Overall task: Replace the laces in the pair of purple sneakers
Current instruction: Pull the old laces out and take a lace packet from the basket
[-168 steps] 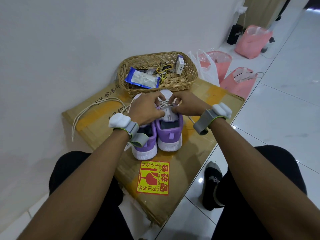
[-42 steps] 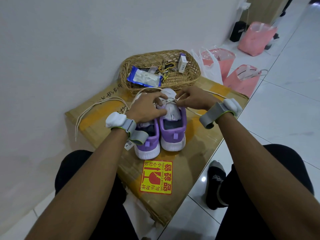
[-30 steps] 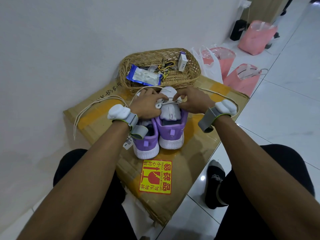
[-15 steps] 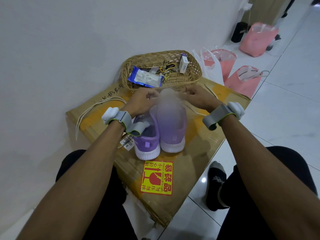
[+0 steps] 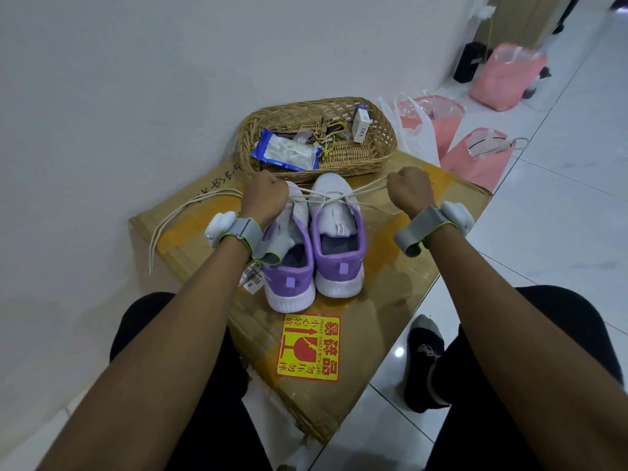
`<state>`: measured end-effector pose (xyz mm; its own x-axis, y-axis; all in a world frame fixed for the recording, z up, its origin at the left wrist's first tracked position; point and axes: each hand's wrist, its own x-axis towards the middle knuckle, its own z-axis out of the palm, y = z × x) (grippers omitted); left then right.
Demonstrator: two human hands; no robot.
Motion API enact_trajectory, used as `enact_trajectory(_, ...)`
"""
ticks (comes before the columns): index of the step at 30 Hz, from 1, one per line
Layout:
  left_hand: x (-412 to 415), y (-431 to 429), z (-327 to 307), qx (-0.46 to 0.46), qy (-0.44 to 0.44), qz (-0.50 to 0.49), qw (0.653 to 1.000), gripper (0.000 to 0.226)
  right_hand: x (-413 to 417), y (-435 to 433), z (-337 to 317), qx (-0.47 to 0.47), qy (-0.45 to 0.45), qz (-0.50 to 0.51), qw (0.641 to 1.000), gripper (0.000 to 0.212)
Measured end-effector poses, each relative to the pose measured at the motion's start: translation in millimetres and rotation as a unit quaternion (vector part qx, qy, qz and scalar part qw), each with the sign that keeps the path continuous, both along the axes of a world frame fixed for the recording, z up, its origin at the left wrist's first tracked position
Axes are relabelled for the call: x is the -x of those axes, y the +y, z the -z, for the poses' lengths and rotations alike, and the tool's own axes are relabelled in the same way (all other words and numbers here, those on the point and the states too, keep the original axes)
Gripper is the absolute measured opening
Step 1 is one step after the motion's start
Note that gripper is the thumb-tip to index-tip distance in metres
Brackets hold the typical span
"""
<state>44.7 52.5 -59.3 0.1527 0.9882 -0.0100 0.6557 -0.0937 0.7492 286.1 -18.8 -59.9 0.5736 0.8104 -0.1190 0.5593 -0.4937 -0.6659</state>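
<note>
In the middle of the cardboard box [image 5: 390, 283], the purple sneakers [image 5: 339, 266] stand side by side on their soles. Their long axes run away from the person, toes toward the basket [image 5: 373, 154] and heels nearest. The left hand [image 5: 265, 198] and right hand [image 5: 407, 195] each fist an end of the lace [image 5: 324, 198], drawn apart over the right-side sneaker. That one looks partly laced and the other seems bare, so I judge roughly half remains.

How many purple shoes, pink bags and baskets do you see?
Purple sneakers: 2
Pink bags: 3
Basket: 1
Total: 6
</note>
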Motion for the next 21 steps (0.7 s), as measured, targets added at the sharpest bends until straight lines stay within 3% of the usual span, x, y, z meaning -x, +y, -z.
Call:
enact_trajectory(3,2.0,0.3,6.1,-0.044,0.086,-0.019,0.995,0.020,13.1,-5.6,-1.8,0.040,-0.097,0.053,0.993,0.033)
enact_trajectory(6,-4.9,-4.1,7.1,-0.121,0.131,0.085,0.980,0.031,22.6,-7.3,-4.2,-0.054,-0.117,-0.096,0.987,0.042)
enact_trajectory(9,-11.6,-6.2,8.9,-0.138,0.132,0.184,0.964,0.035,27.5,-5.8,-4.5,-0.035,-0.183,-0.210,0.960,0.036)
enact_trajectory(12,-10.5,-6.3,12.0,-0.114,0.120,0.194,0.967,0.025,31.3,-6.7,-0.6,-0.011,-0.236,-0.251,0.939,0.024)
enact_trajectory(17,-10.9,-6.0,5.6,-0.110,0.140,0.164,0.970,0.010,28.5,-5.3,2.7,-0.028,-0.278,-0.215,0.936,0.010)
enact_trajectory(19,-8.0,-5.8,2.0,-0.124,0.191,0.104,0.968,0.009,20.4,-5.1,5.8,0.022,-0.340,-0.132,0.931,0.018)
enact_trajectory(21,-0.6,-6.6,-1.4,-0.121,0.257,0.015,0.959,0.019,10.0,-6.0,4.4,0.064,-0.324,-0.033,0.943,0.027)
